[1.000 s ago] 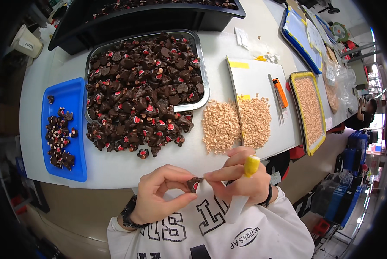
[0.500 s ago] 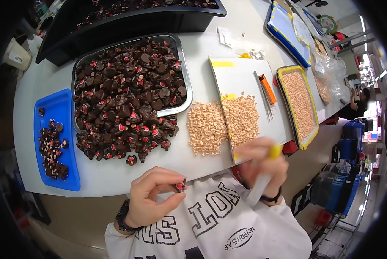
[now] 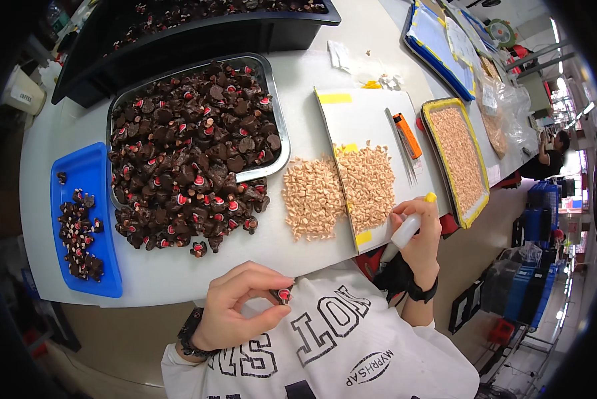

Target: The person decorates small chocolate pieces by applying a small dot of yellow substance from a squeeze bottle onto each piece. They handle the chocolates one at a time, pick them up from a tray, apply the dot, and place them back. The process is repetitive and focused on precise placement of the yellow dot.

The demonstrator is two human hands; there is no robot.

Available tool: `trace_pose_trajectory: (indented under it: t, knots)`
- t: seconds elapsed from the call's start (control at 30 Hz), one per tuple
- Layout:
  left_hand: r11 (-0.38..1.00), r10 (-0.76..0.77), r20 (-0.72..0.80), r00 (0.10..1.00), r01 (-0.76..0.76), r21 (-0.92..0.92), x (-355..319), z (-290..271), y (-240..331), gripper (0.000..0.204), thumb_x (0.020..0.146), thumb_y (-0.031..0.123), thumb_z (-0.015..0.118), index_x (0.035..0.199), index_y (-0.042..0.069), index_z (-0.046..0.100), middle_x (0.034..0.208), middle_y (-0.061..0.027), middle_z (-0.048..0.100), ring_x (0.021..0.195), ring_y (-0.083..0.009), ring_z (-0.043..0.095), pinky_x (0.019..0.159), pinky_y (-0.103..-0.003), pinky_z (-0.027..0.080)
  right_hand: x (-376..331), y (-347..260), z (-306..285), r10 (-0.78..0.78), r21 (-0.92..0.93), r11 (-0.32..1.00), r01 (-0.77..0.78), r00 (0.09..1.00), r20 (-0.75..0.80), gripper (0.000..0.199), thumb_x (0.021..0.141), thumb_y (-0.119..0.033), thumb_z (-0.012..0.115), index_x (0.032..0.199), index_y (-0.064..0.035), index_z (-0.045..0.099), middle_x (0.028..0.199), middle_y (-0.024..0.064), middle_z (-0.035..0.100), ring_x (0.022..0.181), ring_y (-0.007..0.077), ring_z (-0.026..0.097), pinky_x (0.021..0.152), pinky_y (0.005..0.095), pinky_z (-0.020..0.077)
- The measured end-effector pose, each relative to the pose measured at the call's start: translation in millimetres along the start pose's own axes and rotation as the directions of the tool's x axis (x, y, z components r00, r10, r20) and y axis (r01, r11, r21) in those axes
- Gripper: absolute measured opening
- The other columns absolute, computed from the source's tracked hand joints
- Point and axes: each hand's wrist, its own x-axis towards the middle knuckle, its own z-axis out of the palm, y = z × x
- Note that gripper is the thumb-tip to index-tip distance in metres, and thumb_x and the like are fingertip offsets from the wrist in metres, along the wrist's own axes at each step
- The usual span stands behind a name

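1. Left hand [image 3: 242, 306]: thumb and fingers are closed to a narrow pinch on a small dark piece [image 3: 283, 294]. The piece is held clear of the surface [image 3: 159, 276], in front of the white shirt. Grip it lightly by its sides; the red-and-white disc should be left uncovered.

2. Right hand [image 3: 423, 239]: a white bottle [image 3: 405, 231] with a yellow tip [image 3: 431, 197] is held across the fingers. Thumb and forefinger are drawn close together at the edge of the beige bits [image 3: 372, 189]. Whether a bit is between them cannot be told.

3. When picking, it is best to take one bit from the outer edge, leaving the spread undisturbed. Hold the bottle loosely, without squeezing.

4. Keep the yellow tip turned away from the bits and from the white board [image 3: 368, 116] beneath part of them.

5. Keep the right wrist clear of the tweezers [image 3: 405, 149] and orange tool [image 3: 407, 136] on the board.

6. Steady the left hand while the right works; a shifting piece would be harder to meet accurately.
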Motion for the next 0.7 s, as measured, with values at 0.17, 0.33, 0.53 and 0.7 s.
trace_pose_trajectory:
  t: [0.17,0.33,0.53,0.7]
  knots:
    - [0.994,-0.074,0.164,0.984,0.059,0.093,2.6,-2.9,-3.2,0.045,0.071,-0.006,0.067,0.114,-0.002,0.055,0.102,-0.0121,0.057,0.081,-0.0141,0.062,0.071,-0.023,0.05,11.6,-47.3,-2.0,-0.136,0.197,0.967,0.164,0.98,-0.146,0.035,0.067,0.006,0.068,0.086,-0.0091,0.044,0.072,0.0061,0.061,0.07,0.0191,0.05,0.067,0.0332,0.0416]
    - [0.996,-0.08,0.197,0.977,0.07,0.058,0.1,-4.6,1.3,0.054,0.07,-0.006,0.067,0.121,-0.001,0.05,0.103,-0.0123,0.058,0.081,-0.0152,0.063,0.069,-0.024,0.049,39.8,-96.2,16.3,-0.605,0.474,0.703,0.531,0.796,0.006,0.025,0.062,-0.012,0.065,0.081,-0.0096,0.05,0.083,0.0056,0.062,0.074,0.022,0.055,0.065,0.0332,0.0462]
    - [0.986,-0.077,0.047,0.996,0.083,-0.144,-7.2,-3.4,-5.5,0.055,0.069,-0.006,0.068,0.121,-0.004,0.049,0.103,-0.0127,0.058,0.079,-0.0153,0.063,0.069,-0.025,0.049,33.8,-101.6,54.2,-0.607,0.533,0.659,0.531,0.794,-0.04,0.024,0.063,-0.01,0.061,0.085,-0.0085,0.05,0.091,0.0079,0.06,0.074,0.023,0.055,0.067,0.0344,0.0458]
    - [0.987,-0.056,0.194,0.979,0.025,0.157,0.5,-11.3,5.3,0.054,0.068,-0.006,0.069,0.119,-0.005,0.05,0.098,-0.0126,0.059,0.077,-0.0164,0.063,0.067,-0.027,0.05,37.8,-98.5,44.5,-0.533,0.679,0.685,0.265,0.818,0.218,0.017,0.061,-0.008,0.066,0.072,-0.0097,0.053,0.091,0.0054,0.062,0.073,0.0227,0.055,0.066,0.0336,0.0428]
